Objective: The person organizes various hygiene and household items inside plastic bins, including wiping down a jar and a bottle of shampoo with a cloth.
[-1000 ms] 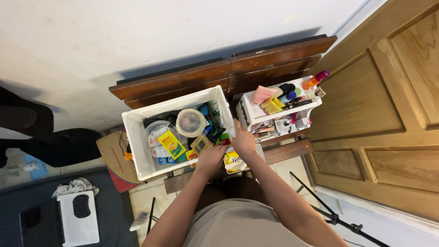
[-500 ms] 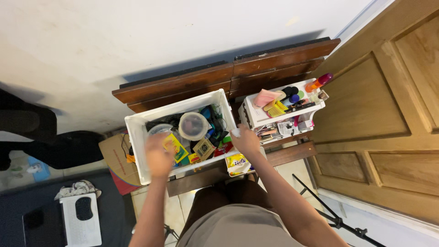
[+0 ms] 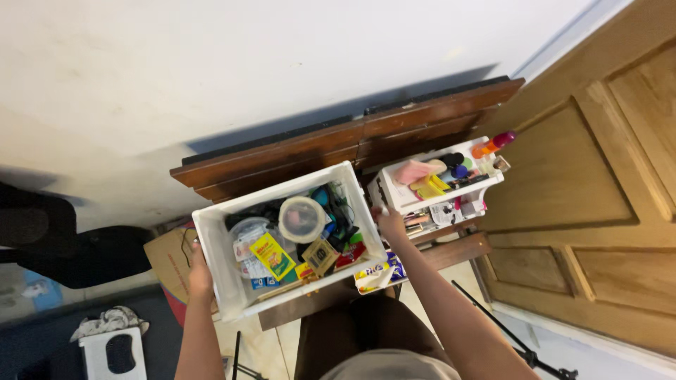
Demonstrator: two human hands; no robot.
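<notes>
Packets first: yellow flat packet (image 3: 272, 256) lying in the middle of the white bin (image 3: 220, 259), small tan box (image 3: 320, 254) beside it toward the near rim, red wrapper (image 3: 351, 253) at the right corner. Yellow-and-blue snack bag (image 3: 375, 274) outside, just below the bin's right near corner. Round clear tub with lid (image 3: 301, 219) on top of the heap, dark cables and blue bits behind. Smaller white organiser (image 3: 396, 198) to the right, with pink pad, yellow pieces and an orange bottle with pink cap (image 3: 493, 144). Left hand (image 3: 199, 270) closed over the bin's left wall, right hand (image 3: 391, 224) closed on its right wall. Half a second back, left hand over the contents, right at the rim corner; bin now sitting lower and tilted in view.
</notes>
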